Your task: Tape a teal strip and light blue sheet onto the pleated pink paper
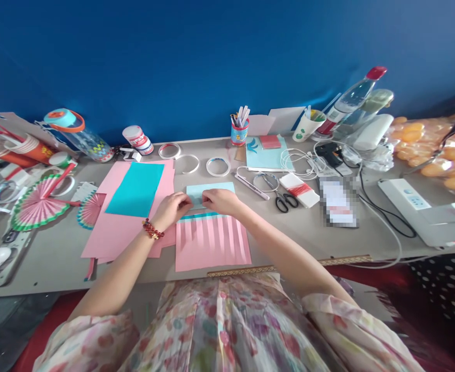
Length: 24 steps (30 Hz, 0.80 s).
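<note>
In the head view a pink sheet with pleat creases (213, 243) lies before me, a blue strip (204, 215) running across its far side. My left hand (178, 205), a beaded bracelet on its wrist, pinches the far left edge of this sheet. Close beside it, my right hand (220, 200) has curled fingers pressed to the same far edge; the fingertips are partly hidden. Just beyond lies a light blue piece of paper (227, 187), partly under the hands. To the left, a teal sheet (136, 188) rests on pink sheets (107, 235).
Pink paper fans (37, 204), a water bottle (76, 134) and tape rolls (218, 166) stand or lie left and behind. Right are scissors (286, 200), a pen (253, 186), a blurred phone (339, 201), cables and a power strip (413, 201). A wooden ruler (243, 270) lies along the front edge.
</note>
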Available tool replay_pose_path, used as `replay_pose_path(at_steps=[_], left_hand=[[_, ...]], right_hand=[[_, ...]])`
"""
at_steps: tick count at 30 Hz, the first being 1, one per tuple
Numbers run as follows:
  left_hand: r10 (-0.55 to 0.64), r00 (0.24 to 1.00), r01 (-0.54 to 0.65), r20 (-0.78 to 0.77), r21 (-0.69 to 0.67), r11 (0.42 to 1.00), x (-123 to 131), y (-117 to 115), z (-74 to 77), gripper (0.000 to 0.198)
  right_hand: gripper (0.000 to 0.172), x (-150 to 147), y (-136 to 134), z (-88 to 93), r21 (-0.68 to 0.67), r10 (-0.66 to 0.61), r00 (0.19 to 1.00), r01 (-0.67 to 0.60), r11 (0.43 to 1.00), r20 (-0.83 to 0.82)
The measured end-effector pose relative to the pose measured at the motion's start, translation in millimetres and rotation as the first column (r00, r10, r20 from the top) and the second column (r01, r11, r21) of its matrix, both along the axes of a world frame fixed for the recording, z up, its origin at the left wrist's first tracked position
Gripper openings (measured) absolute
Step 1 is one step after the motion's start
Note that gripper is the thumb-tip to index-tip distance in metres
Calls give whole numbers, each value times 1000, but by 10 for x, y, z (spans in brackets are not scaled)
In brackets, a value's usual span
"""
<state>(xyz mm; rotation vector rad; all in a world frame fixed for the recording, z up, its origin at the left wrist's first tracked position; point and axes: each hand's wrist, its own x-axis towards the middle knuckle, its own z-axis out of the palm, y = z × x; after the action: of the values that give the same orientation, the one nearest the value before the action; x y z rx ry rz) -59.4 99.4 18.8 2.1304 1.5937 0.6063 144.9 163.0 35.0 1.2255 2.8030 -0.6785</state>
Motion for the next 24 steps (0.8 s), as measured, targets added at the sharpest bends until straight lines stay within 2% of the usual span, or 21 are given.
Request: replay_pose_path(at_steps=[9, 24], left_hand=[[0, 999, 2, 44, -31, 1000, -14, -12, -4, 25], [-16, 999, 17, 44, -35, 999, -27, 11, 3, 24]], right_hand=[[19, -32, -23, -5, 32, -15, 999, 14, 999, 37], [20, -75, 34, 58, -29, -4, 995, 7, 1000, 101]])
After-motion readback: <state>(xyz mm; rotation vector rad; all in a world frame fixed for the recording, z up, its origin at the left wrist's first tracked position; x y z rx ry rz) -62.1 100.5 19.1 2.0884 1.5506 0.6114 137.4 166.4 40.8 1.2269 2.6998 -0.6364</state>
